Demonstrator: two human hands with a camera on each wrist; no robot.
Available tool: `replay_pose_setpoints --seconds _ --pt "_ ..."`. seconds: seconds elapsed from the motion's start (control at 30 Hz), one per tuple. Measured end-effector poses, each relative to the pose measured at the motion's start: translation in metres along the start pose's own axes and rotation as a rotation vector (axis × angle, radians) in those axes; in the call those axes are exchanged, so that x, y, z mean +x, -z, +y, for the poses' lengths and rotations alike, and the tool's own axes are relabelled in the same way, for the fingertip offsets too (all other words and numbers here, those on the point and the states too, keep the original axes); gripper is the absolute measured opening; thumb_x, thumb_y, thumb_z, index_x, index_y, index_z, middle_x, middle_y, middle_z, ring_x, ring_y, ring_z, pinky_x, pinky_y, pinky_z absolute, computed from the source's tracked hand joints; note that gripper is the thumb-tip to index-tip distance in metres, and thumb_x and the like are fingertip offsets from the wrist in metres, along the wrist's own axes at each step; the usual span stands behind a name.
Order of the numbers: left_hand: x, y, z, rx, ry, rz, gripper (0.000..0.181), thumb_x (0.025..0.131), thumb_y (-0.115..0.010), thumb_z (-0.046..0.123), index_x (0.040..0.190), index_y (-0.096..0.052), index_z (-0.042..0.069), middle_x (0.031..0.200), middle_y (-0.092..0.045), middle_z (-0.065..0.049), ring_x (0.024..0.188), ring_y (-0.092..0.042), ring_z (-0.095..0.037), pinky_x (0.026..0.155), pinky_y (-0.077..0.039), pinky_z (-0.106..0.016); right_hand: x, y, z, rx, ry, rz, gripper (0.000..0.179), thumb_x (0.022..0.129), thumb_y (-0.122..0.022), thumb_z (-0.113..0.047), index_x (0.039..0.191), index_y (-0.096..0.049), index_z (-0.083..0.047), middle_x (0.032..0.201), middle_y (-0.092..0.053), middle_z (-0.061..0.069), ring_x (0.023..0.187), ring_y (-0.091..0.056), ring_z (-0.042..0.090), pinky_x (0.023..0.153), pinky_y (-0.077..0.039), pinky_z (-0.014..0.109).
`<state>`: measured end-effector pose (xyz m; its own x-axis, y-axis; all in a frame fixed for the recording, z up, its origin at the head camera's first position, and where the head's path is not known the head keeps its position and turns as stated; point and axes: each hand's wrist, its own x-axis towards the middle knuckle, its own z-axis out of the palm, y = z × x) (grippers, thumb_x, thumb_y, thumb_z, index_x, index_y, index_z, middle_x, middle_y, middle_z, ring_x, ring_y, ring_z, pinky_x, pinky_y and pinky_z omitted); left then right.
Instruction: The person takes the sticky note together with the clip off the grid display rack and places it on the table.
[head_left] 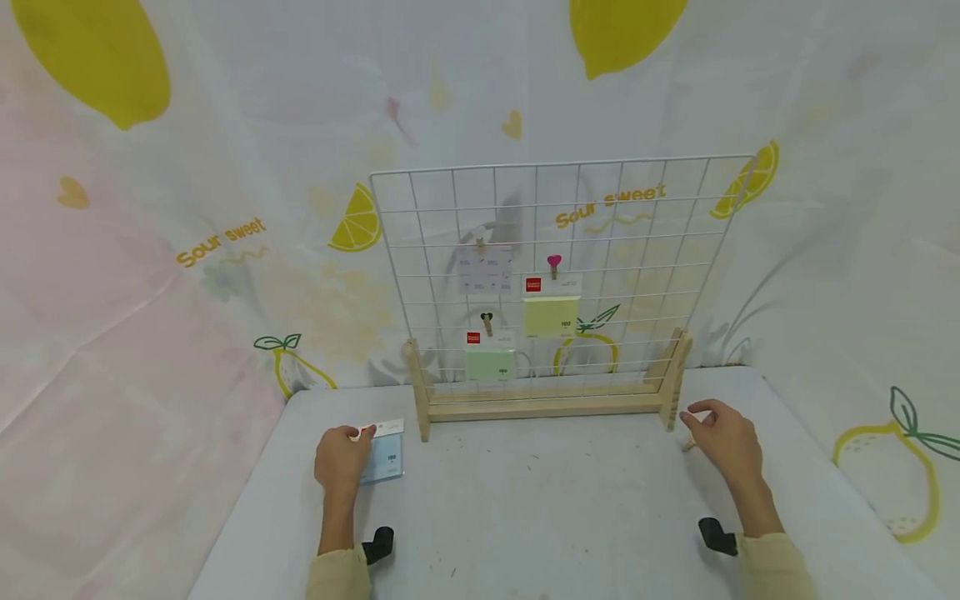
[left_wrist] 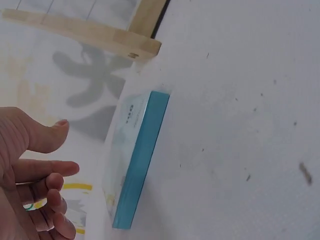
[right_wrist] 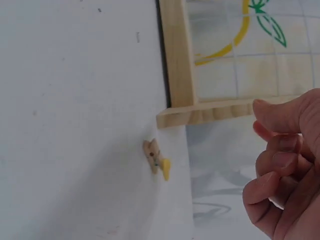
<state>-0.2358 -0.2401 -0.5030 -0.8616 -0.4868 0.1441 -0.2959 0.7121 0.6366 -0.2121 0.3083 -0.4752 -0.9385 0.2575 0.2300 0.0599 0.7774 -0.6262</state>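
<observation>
A pack of blue sticky notes (head_left: 382, 457) lies on the left side of the table; the left wrist view shows its blue edge (left_wrist: 142, 160). Above its left part hovers my left hand (head_left: 343, 458), thumb and fingers apart with a gap between them and the pack (left_wrist: 37, 175). On the right, a small wooden clothespin (right_wrist: 152, 156) with a yellow ornament lies on the table beside the stand's foot. My right hand (head_left: 726, 442) is held over that spot, fingers loosely bent and holding nothing; in the right wrist view, its thumb (right_wrist: 280, 116) is near the index finger.
A white wire grid (head_left: 622, 250) stands in a wooden base (head_left: 547, 408) at the table's back. Clipped to it are a pale printed card (head_left: 484, 271), a yellow sticky-note pack (head_left: 551, 317) and a green one (head_left: 490, 365). A lemon-print cloth hangs behind.
</observation>
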Motion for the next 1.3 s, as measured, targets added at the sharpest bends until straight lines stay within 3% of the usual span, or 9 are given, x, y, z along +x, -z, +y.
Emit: replay_pose_setpoints --seconds 0.2,0.33,0.6,0.87,1.1,1.3 --pt "0.001 0.002 0.01 -0.112 -0.063 0.0 0.035 0.091 -0.065 0.021 0.113 -0.068 -0.006 0.083 -0.052 -0.014 0.073 -0.047 -0.028 0.055 -0.035 -0.035 0.004 0.005 -0.02 0.074 0.142 0.212 0.022 0.086 -0.077 -0.018 0.099 -0.071 -0.002 0.061 -0.048 0.0 0.047 -0.035 0.008 0.041 -0.029 0.028" --pt "0.001 0.004 0.015 -0.172 -0.098 0.013 0.034 0.09 -0.064 0.014 0.117 -0.066 -0.007 0.08 -0.048 -0.01 0.071 -0.044 -0.025 0.056 -0.032 -0.034 0.007 0.011 -0.032 0.114 0.201 0.273 0.02 0.085 -0.078 -0.017 0.098 -0.071 -0.003 0.061 -0.047 -0.001 0.046 -0.032 0.004 0.042 -0.027 0.027" --pt "0.001 0.006 0.023 -0.378 -0.2 0.113 0.028 0.089 -0.067 0.005 0.113 -0.067 -0.007 0.083 -0.05 -0.019 0.078 -0.047 -0.027 0.068 -0.037 -0.036 0.01 0.018 -0.051 0.147 0.271 0.3 0.018 0.089 -0.073 -0.015 0.101 -0.071 -0.002 0.063 -0.051 0.001 0.05 -0.038 0.006 0.046 -0.03 0.025" --pt "-0.003 0.01 0.032 -0.524 -0.246 0.137 0.027 0.089 -0.07 0.009 0.113 -0.069 -0.003 0.084 -0.05 -0.012 0.078 -0.045 -0.021 0.07 -0.035 -0.029 0.013 0.023 -0.069 0.177 0.3 0.292 0.019 0.09 -0.073 -0.016 0.102 -0.071 -0.002 0.064 -0.051 0.002 0.051 -0.041 0.007 0.048 -0.033 0.023" --pt "-0.003 0.018 0.047 -0.566 -0.286 0.14 0.026 0.089 -0.071 0.011 0.112 -0.07 -0.001 0.084 -0.05 -0.01 0.079 -0.046 -0.019 0.069 -0.036 -0.027 0.016 0.023 -0.091 0.228 0.314 0.298 0.021 0.09 -0.073 -0.016 0.106 -0.071 -0.003 0.066 -0.05 0.002 0.055 -0.043 0.008 0.049 -0.033 0.022" --pt "-0.003 0.023 0.064 -0.595 -0.322 0.139 0.026 0.089 -0.07 0.008 0.113 -0.07 -0.002 0.084 -0.051 -0.009 0.079 -0.047 -0.019 0.07 -0.037 -0.025 0.022 0.023 -0.109 0.272 0.388 0.312 0.02 0.089 -0.074 -0.014 0.107 -0.071 -0.004 0.064 -0.049 0.002 0.055 -0.042 0.009 0.049 -0.032 0.022"
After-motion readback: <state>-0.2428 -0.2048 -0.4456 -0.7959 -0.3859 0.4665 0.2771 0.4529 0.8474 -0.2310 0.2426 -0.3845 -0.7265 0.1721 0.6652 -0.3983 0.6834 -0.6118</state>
